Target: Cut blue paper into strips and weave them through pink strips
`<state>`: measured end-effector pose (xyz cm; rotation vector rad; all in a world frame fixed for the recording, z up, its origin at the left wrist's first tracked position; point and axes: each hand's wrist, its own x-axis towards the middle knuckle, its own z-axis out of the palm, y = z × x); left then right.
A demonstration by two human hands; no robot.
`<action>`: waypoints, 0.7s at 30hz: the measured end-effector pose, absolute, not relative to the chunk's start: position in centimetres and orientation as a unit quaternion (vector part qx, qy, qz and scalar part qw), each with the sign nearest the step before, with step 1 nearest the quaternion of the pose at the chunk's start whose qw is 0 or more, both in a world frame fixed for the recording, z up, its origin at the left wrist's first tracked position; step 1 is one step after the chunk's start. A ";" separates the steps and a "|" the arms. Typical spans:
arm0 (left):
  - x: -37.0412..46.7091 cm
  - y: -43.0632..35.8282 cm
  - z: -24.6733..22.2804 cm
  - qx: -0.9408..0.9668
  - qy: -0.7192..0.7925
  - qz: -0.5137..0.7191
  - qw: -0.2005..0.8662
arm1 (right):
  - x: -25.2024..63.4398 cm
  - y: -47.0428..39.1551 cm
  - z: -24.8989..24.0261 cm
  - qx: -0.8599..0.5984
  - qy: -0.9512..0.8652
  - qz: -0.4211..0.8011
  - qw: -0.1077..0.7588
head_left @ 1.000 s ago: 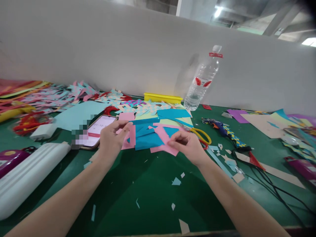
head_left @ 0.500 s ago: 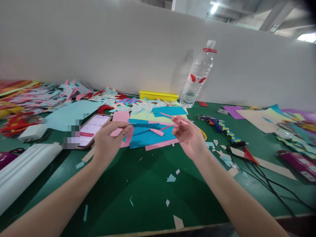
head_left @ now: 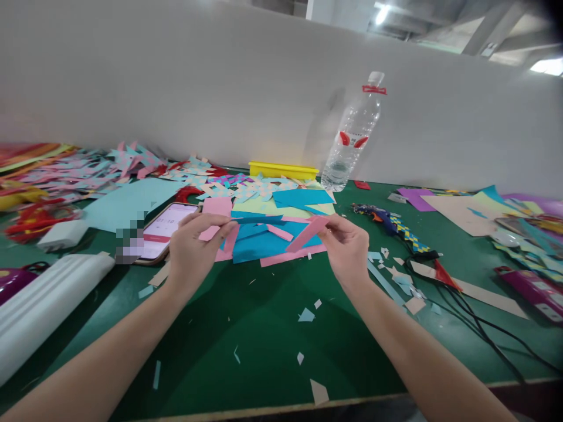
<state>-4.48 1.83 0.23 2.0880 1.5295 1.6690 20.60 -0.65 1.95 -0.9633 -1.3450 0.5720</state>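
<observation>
My left hand (head_left: 200,240) pinches the end of a narrow blue paper strip (head_left: 259,220) that points to the right. In my right hand (head_left: 345,240) is a folded pink paper strip (head_left: 308,233), gripped at its upper end and slanting down to the left. The two strips are apart. Under and behind them lie blue paper (head_left: 253,249), pink paper (head_left: 217,206) and pale yellow-green paper (head_left: 246,206). Another small pink strip (head_left: 280,232) shows between my hands. Part of each hand's inner fingers is hidden.
A leaning plastic bottle (head_left: 352,138) and a yellow tray (head_left: 284,170) stand by the grey partition. A phone (head_left: 165,231) lies left of my left hand. At right are a glue gun (head_left: 382,220) and black cables (head_left: 479,328). Paper scraps (head_left: 307,315) are scattered on the green table (head_left: 264,363).
My right hand has turned over and lowered slightly, so its pink strip now slants down to the left with its flat side showing. My left hand with the blue strip has hardly moved.
</observation>
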 end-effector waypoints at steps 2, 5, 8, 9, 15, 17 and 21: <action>-4.4 1.8 0.1 0.696 0.473 0.541 0.018 | 20.5 -0.8 2.1 -0.404 -0.609 0.211 0.649; -4.3 1.5 0.1 0.722 0.444 0.531 -0.001 | 20.4 -0.9 2.1 -0.379 -0.620 0.194 0.660; -4.2 1.3 0.1 0.736 0.428 0.524 -0.008 | 20.4 -0.8 2.1 -0.364 -0.623 0.193 0.665; -4.2 1.3 0.0 0.740 0.424 0.521 -0.009 | 20.4 -0.8 2.0 -0.356 -0.625 0.191 0.667; -4.2 1.2 0.0 0.760 0.402 0.511 -0.013 | 20.4 -0.6 1.9 -0.344 -0.641 0.176 0.664; -4.1 1.1 0.2 0.761 0.393 0.516 -0.010 | 20.3 -0.6 1.9 -0.346 -0.645 0.177 0.658; -3.9 0.8 0.4 0.772 0.367 0.518 0.009 | 20.2 -0.7 1.8 -0.340 -0.654 0.178 0.652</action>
